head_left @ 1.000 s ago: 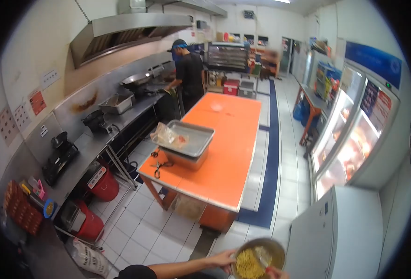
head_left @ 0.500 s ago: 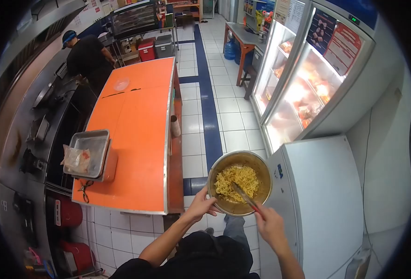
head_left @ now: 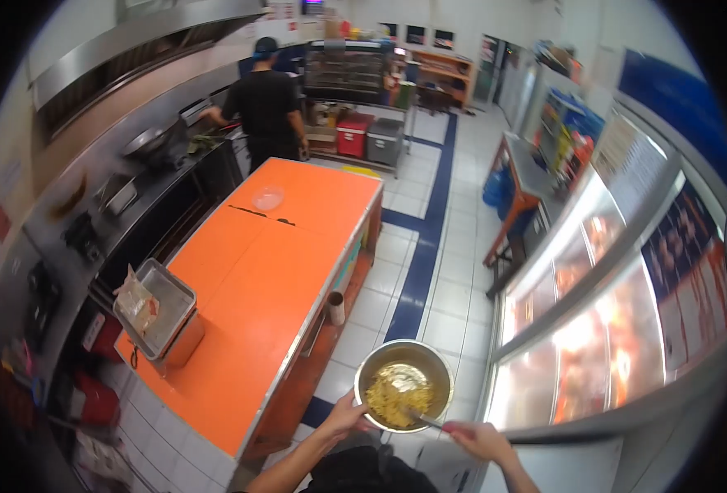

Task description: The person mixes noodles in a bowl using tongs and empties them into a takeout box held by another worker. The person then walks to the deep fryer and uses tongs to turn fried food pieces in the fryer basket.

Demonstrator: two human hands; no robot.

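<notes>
A round metal bowl [head_left: 444, 380] of yellow noodles [head_left: 390, 403] is in front of my body. My left hand [head_left: 347, 415] is closed on the near left side of its rim. In my right hand [head_left: 480, 441] is the red handle of a metal utensil [head_left: 427, 420], whose far end rests among the noodles. That end is buried, so its exact kind does not show. The noodles lie toward the near left of the bowl, and shiny bare metal shows on the far side.
Left of me stands an orange table [head_left: 256, 271] with a metal tray [head_left: 181, 296] holding a plastic bag, and a clear plastic lid or dish [head_left: 268, 198]. A lit glass-door fridge [head_left: 577, 329] is on the right. Another person [head_left: 262, 107] stands by the stove counter.
My view has lifted and turned. The noodles have shifted toward the near left of the bowl, baring its far side. The other person now stands more upright, an arm out over the stove.
</notes>
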